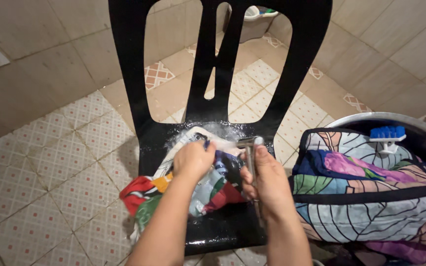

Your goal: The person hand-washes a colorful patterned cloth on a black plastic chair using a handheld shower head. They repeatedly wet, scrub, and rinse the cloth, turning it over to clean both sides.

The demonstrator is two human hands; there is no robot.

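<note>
Wet, multicoloured patterned cloth [193,189] lies bunched on the black plastic chair's seat [223,226]. I see my left hand [193,160] fisted on its top, while my right hand [267,180], just right of it, clasps a metal sprayer nozzle [250,144] pointing leftward at the cloth.

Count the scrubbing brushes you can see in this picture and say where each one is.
1: a blue scrubbing brush lies on the patterned cloth in the metal basin at right. Others may be hidden under the cloth.

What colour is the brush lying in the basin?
The brush has blue bristles on a white body, seen in the head view.
</note>
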